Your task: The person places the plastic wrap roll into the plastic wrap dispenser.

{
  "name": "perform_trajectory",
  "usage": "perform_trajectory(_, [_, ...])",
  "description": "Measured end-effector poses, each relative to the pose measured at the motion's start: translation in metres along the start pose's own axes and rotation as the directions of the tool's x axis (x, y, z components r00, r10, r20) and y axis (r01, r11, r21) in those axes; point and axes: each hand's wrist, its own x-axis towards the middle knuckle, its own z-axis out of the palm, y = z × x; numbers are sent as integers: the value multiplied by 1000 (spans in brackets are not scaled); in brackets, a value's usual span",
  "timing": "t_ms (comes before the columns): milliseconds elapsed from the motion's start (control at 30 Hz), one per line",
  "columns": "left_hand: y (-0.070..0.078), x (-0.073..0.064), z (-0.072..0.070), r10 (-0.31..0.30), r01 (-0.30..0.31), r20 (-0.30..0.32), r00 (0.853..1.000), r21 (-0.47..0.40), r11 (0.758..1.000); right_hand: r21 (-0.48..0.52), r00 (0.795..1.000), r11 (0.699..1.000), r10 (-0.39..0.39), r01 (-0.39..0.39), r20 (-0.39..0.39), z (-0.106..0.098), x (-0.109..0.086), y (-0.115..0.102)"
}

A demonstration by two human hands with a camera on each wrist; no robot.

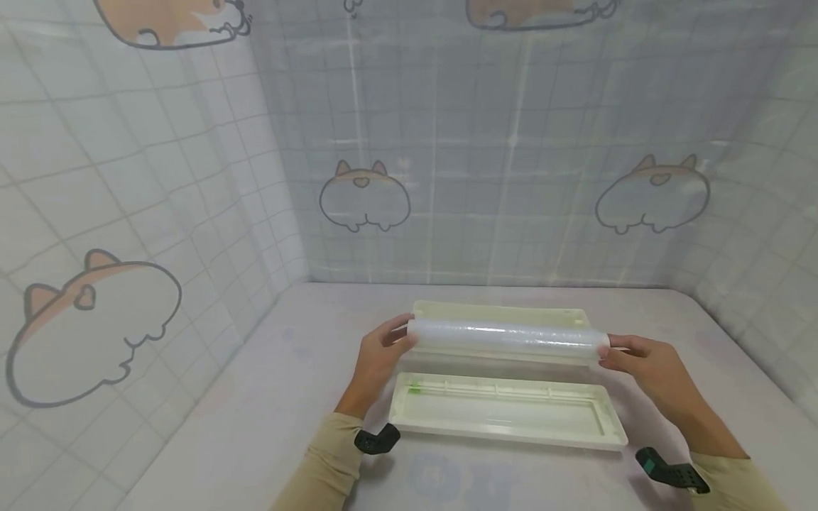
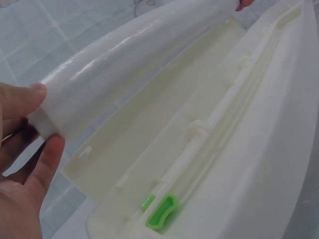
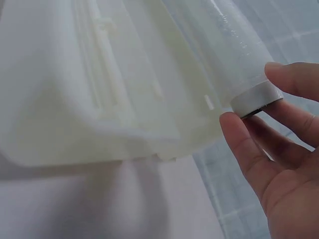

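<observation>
A roll of clear plastic wrap (image 1: pixel 508 336) is held level between both hands. My left hand (image 1: pixel 378 358) grips its left end with thumb and fingers, and my right hand (image 1: pixel 645 362) grips the right end. In the right wrist view the roll's pale core end (image 3: pixel 256 99) shows at the fingertips. Behind and beneath the roll lies one half of a cream plastic case (image 1: pixel 498 312), partly hidden by it. Nearer to me lies the other half, a shallow cream tray (image 1: pixel 505 419) with a rail along its far side. A green slider (image 2: pixel 162 213) sits at the rail's left end.
A pale table (image 1: pixel 268 397) carries everything. Tiled-pattern sheets with cartoon dogs form a back wall (image 1: pixel 486 213), a left wall (image 1: pixel 211 177) and a right wall around it. Black bands (image 1: pixel 377 439) are strapped on both wrists.
</observation>
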Motion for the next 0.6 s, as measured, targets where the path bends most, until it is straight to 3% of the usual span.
perform_trajectory(100, [0, 2, 2, 0, 0, -36, 999, 11, 1000, 14, 1000, 1000, -4, 4, 8, -2, 3, -4])
perform_trajectory(333, [2, 3, 5, 4, -3, -55, 998, 24, 1000, 46, 1000, 999, 10, -11, 5, -1, 6, -11])
perform_trajectory(600, [11, 10, 6, -43, 41, -85, 995, -23, 999, 22, 999, 999, -40, 41, -34, 0, 12, -22])
